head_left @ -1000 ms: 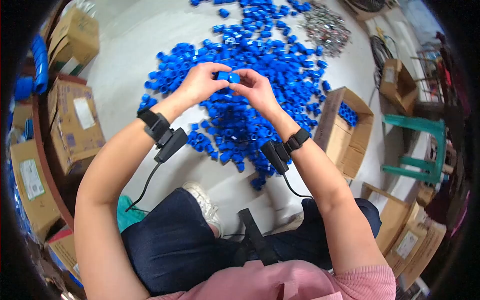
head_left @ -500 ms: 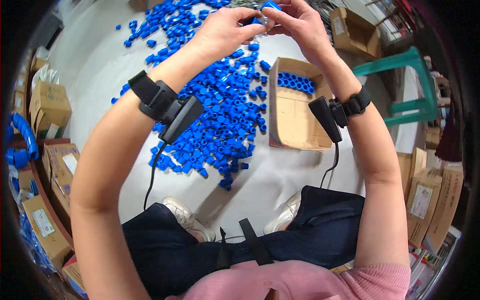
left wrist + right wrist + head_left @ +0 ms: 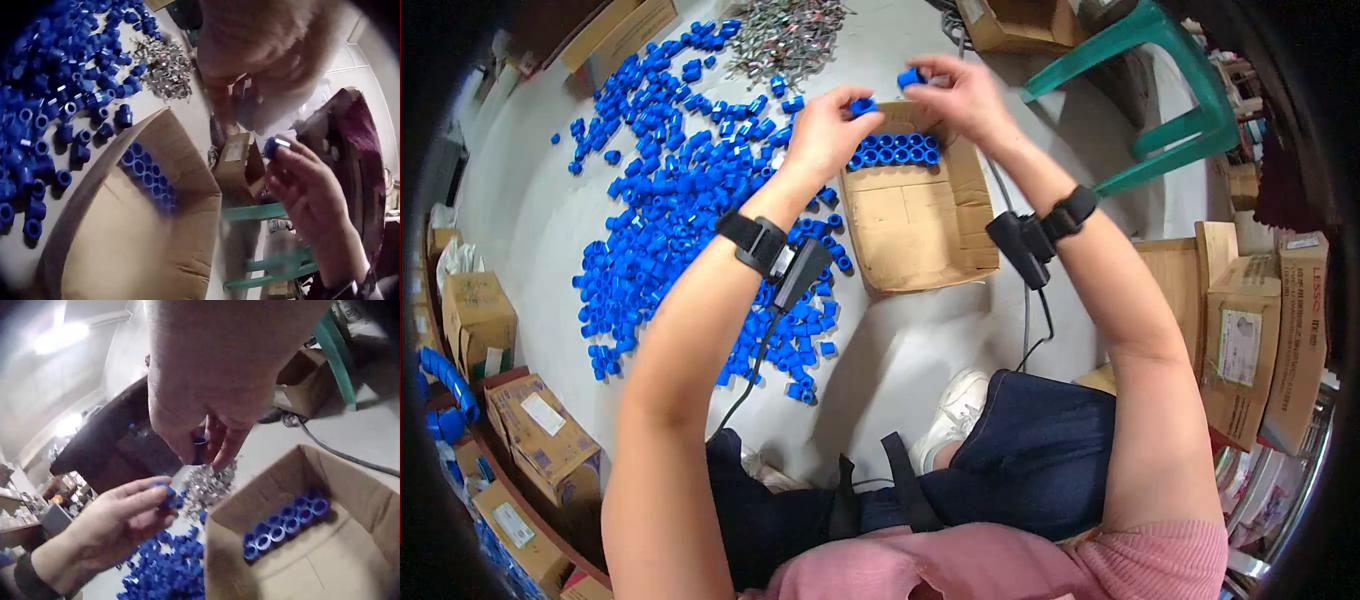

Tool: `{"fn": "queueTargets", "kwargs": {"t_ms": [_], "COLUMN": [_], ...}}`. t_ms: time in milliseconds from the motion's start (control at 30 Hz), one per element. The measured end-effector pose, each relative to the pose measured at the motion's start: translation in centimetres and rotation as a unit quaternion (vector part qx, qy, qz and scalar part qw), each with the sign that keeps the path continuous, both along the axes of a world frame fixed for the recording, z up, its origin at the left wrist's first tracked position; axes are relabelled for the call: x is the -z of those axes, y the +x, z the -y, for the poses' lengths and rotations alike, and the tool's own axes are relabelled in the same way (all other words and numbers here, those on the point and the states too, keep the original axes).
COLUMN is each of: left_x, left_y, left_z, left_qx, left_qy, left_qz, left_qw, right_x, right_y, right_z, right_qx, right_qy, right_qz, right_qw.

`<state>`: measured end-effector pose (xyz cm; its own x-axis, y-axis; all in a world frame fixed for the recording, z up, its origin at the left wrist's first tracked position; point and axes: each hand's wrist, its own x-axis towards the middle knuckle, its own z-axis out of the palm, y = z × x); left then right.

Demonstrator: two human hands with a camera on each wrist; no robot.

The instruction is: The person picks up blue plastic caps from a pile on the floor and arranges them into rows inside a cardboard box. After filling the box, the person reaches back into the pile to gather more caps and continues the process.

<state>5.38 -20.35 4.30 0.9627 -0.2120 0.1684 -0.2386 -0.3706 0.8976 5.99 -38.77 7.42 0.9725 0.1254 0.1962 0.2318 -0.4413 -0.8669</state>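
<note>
Over the far end of an open cardboard box (image 3: 910, 235), my left hand (image 3: 822, 132) pinches a blue plastic pipe fitting (image 3: 862, 106) between thumb and fingers. My right hand (image 3: 968, 102), apart from it and to the right, grips another blue pipe fitting (image 3: 911, 78) in its fingertips. In the right wrist view the round open end of that right-hand fitting (image 3: 200, 442) shows. Inside the box, blue fittings (image 3: 289, 525) stand in two neat rows against the far wall, open ends up. The rest of the box bottom is bare cardboard.
Left of the box, a large loose pile of blue fittings (image 3: 670, 210) spreads over the floor. Beyond it lies a heap of small metal pieces (image 3: 785, 40). A green plastic stool (image 3: 1215, 110) stands at the right, with cardboard boxes (image 3: 1240, 340) nearer. More boxes (image 3: 540, 425) line the left.
Both hands were together over the pile, each at a blue fitting, with something silvery between them half a second ago. Now they are apart above the box, and the head view has turned right.
</note>
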Motion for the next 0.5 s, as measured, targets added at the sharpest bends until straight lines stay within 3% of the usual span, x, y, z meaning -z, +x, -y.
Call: {"fn": "queueTargets", "kwargs": {"t_ms": [100, 233, 367, 500], "left_x": [3.8, 4.1, 5.4, 5.5], "left_y": [-0.1, -1.6, -2.4, -2.8], "left_z": [-0.2, -1.0, -1.8, -2.6], "left_qx": [-0.032, -0.083, -0.097, -0.09], "left_qy": [-0.048, -0.029, -0.072, -0.022], "left_qz": [-0.036, -0.152, -0.133, -0.129], "left_qw": [0.998, 0.984, 0.984, 0.987], "right_x": [5.1, 10.7, 14.5, 17.2], "right_y": [-1.6, -3.5, -3.5, -3.5], "right_z": [1.0, -0.1, -2.0, -4.1], "right_qx": [0.016, 0.081, 0.109, 0.119], "right_qy": [-0.093, -0.183, -0.198, -0.171], "right_qz": [-0.061, -0.117, -0.16, -0.192], "right_qw": [0.994, 0.973, 0.961, 0.959]}}
